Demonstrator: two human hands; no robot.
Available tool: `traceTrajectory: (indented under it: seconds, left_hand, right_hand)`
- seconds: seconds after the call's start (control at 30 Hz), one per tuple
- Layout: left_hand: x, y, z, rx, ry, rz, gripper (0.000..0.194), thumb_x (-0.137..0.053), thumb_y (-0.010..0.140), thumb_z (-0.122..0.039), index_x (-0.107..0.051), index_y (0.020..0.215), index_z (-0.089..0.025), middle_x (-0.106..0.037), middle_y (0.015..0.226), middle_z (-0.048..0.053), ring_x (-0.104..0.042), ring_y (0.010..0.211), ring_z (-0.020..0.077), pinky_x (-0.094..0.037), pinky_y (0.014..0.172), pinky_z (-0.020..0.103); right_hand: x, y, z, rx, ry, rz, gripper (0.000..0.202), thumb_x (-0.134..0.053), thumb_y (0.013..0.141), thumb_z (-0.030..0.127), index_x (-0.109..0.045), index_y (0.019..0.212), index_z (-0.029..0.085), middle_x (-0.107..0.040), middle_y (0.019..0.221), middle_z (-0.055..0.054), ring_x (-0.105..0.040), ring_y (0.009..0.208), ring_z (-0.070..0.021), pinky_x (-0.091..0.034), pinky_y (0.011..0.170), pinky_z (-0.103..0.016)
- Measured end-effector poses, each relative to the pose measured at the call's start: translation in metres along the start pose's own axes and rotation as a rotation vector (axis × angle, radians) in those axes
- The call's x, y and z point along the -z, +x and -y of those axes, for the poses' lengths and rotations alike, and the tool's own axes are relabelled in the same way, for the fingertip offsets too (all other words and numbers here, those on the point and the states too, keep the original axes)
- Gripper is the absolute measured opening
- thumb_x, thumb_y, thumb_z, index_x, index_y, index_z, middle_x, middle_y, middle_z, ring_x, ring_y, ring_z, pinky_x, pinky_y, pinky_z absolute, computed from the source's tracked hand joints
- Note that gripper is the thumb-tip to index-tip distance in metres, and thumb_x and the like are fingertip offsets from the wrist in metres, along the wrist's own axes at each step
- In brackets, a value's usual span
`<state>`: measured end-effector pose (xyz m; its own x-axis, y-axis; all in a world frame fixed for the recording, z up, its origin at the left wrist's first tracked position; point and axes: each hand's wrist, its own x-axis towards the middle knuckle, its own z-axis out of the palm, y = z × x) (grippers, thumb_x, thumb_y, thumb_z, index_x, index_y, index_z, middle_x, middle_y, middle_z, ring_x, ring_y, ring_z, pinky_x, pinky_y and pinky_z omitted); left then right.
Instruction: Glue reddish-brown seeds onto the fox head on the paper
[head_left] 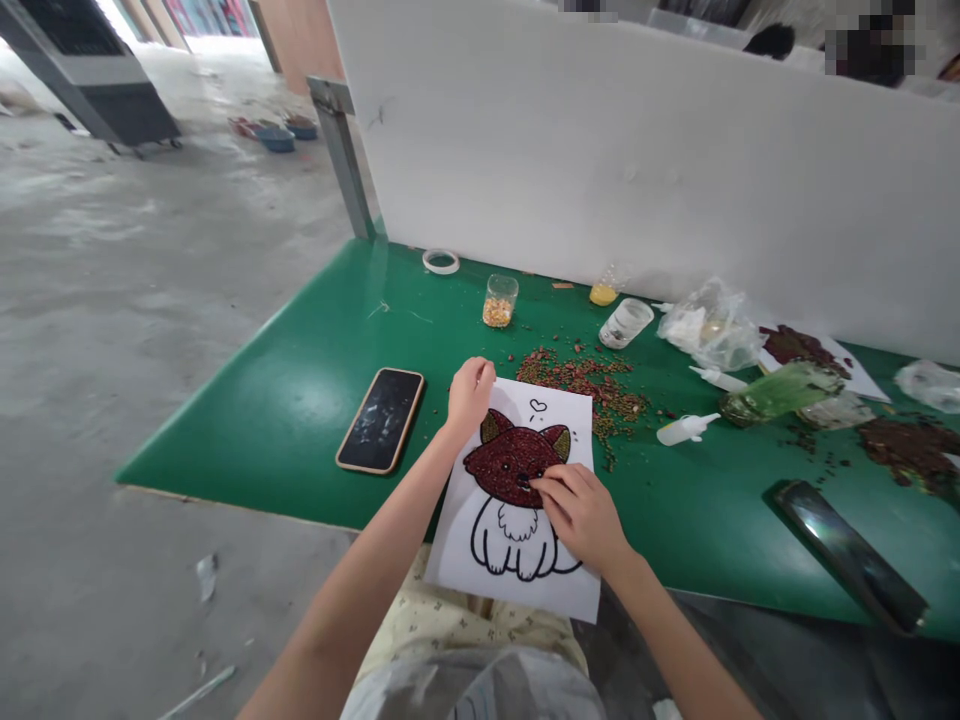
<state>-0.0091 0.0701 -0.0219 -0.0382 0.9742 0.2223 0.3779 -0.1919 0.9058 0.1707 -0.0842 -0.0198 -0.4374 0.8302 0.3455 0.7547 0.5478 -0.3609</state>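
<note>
A white sheet with a cartoon fox drawing [517, 560] lies at the table's front edge, its lower part sticking out past it. The fox's head is covered with dark red grains, and the ears are filled with green ones. My right hand [585, 515] is over the fox's muzzle with thumb and fingers pinched together; anything between them is too small to name. At the sheet's top left corner rests my left hand [469, 395], fingers curled closed, their contents hidden. Just beyond the sheet spreads a loose pile of red and green grains [577, 380].
A phone [381, 420] lies left of the sheet, another dark phone-like object [851, 555] at right. Behind are a cup of yellow kernels [499, 303], a tipped clear cup [626, 323] and a tape roll [441, 262]. A white glue bottle [686, 430] lies right; a white panel [600, 150] stands behind.
</note>
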Motion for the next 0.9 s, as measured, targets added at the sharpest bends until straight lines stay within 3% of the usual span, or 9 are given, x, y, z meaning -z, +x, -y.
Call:
traceTrajectory:
  seconds: [0.57,0.9]
  left_hand:
    - [0.0006,-0.0008,-0.0020,-0.005,0.006,0.001,0.025,-0.037,0.084,-0.023,-0.046,0.062,-0.019,-0.051,0.064,0.000,-0.047,0.061,0.0121,-0.035,0.058,0.023]
    - [0.0004,0.0000,-0.0026,0.007,0.007,0.006,0.024,-0.037,0.084,-0.024,-0.048,0.063,-0.019,-0.052,0.064,0.000,-0.048,0.063,0.0126,-0.036,0.060,0.024]
  right_hand:
    - [-0.0010,-0.0004,0.0005,-0.011,-0.020,0.035,0.028,-0.046,0.089,0.015,-0.065,0.108,0.021,-0.061,0.096,-0.008,-0.053,0.089,-0.0215,-0.047,0.078,-0.037]
    - [-0.0008,-0.0048,0.0079,-0.036,-0.074,0.035,0.036,-0.046,0.090,0.024,-0.054,0.126,0.024,-0.059,0.108,-0.009,-0.054,0.100,-0.0230,-0.045,0.086,-0.040]
